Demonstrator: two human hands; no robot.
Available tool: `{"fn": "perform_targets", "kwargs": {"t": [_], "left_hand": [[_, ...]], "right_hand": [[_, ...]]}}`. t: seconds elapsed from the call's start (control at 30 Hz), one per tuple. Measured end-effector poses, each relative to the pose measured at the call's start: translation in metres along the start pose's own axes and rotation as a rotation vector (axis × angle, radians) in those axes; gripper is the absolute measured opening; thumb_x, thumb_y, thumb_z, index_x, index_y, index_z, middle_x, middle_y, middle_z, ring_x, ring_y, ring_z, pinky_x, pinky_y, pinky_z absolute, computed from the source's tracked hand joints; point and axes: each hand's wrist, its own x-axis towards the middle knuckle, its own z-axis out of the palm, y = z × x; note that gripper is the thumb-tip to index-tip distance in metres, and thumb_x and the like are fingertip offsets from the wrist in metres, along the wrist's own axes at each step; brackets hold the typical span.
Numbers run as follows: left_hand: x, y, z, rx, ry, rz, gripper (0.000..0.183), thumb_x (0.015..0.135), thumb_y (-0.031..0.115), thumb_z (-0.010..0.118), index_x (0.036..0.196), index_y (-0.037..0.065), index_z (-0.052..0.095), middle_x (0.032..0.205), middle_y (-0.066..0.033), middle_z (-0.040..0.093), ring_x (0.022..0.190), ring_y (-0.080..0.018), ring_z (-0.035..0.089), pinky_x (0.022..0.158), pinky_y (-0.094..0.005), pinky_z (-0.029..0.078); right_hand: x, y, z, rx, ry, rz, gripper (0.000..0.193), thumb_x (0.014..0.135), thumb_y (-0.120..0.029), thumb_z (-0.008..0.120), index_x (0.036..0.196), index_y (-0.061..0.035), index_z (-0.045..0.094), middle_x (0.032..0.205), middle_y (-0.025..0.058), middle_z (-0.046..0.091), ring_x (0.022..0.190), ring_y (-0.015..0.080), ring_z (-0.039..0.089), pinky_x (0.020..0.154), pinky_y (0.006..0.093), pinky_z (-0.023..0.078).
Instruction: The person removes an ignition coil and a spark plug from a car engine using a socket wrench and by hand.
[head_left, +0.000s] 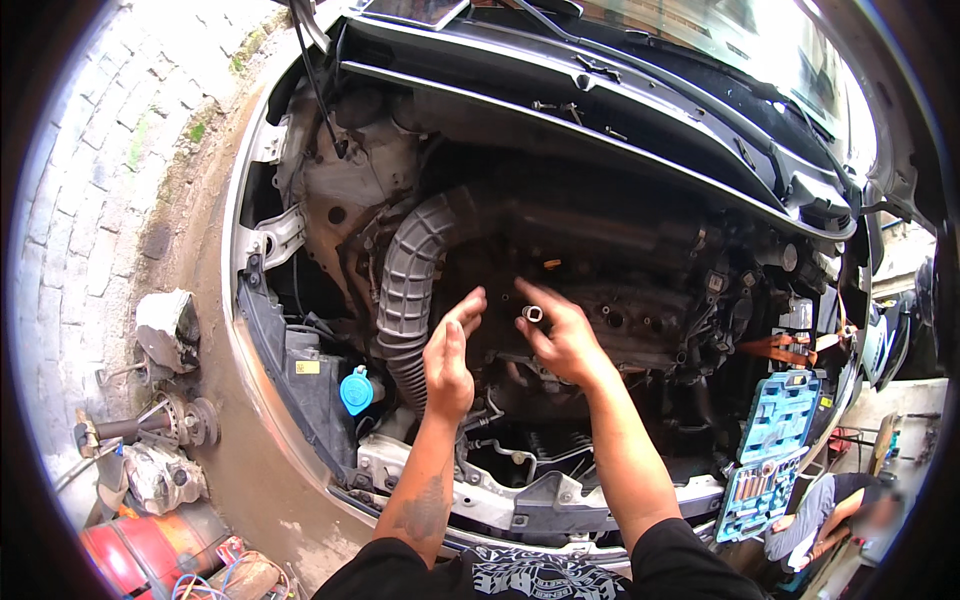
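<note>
I look down into an open car engine bay. My left hand hovers above the engine with its fingers straight and apart, holding nothing, just right of the ribbed grey air hose. My right hand is beside it, a small metal socket pinched between thumb and forefinger. Both hands are over the dark middle of the engine, a little apart from each other.
A blue fluid cap sits at the front left. An open blue socket set case rests on the right edge of the bay. Another person crouches at lower right. Scrap parts and a red cylinder lie on the ground at left.
</note>
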Motion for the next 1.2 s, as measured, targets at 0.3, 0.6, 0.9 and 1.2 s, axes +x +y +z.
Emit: {"fn": "perform_targets", "kwargs": {"t": [0.3,0.6,0.9,1.2], "left_hand": [[0.096,0.005,0.065,-0.191,-0.496,-0.018,0.110,0.095,0.084,0.014,0.160,-0.004,0.024,0.168,-0.0172,0.025,0.157,-0.0281,0.015,0.126,-0.0411,0.010],[0.029,0.010,0.056,-0.061,-0.213,0.158,0.121,0.087,0.090,0.008,0.161,-0.006,0.013,0.170,-0.0223,0.011,0.159,-0.0312,0.006,0.127,-0.0446,0.003],[0.025,0.000,0.065,-0.073,-0.264,0.139,0.125,0.084,0.093,0.007,0.160,-0.007,0.017,0.170,-0.0211,0.008,0.159,-0.0298,0.003,0.127,-0.0433,0.000],[0.010,-0.004,0.058,-0.123,-0.240,0.096,0.125,0.086,0.091,0.007,0.160,-0.009,0.008,0.171,-0.0210,0.005,0.159,-0.0305,-0.001,0.127,-0.0442,-0.002]], "right_hand": [[0.004,-0.040,0.048,0.605,0.280,-0.074,0.097,0.099,-0.070,0.021,0.163,-0.0006,0.001,0.173,0.0154,-0.001,0.159,0.0304,-0.004,0.126,0.0459,-0.003],[0.038,-0.007,0.025,0.589,0.225,-0.153,0.096,0.101,-0.074,0.013,0.163,-0.0010,0.003,0.172,0.0182,0.002,0.159,0.0302,-0.001,0.127,0.0428,-0.003],[0.024,0.004,0.019,0.564,0.343,-0.135,0.100,0.099,-0.076,0.011,0.163,0.0013,0.009,0.172,0.0169,0.007,0.159,0.0317,0.008,0.128,0.0439,0.003],[0.021,-0.008,0.016,0.563,0.211,-0.050,0.113,0.091,-0.086,0.011,0.163,0.0005,0.005,0.172,0.0188,0.002,0.159,0.0304,-0.001,0.127,0.0431,-0.004]]}}
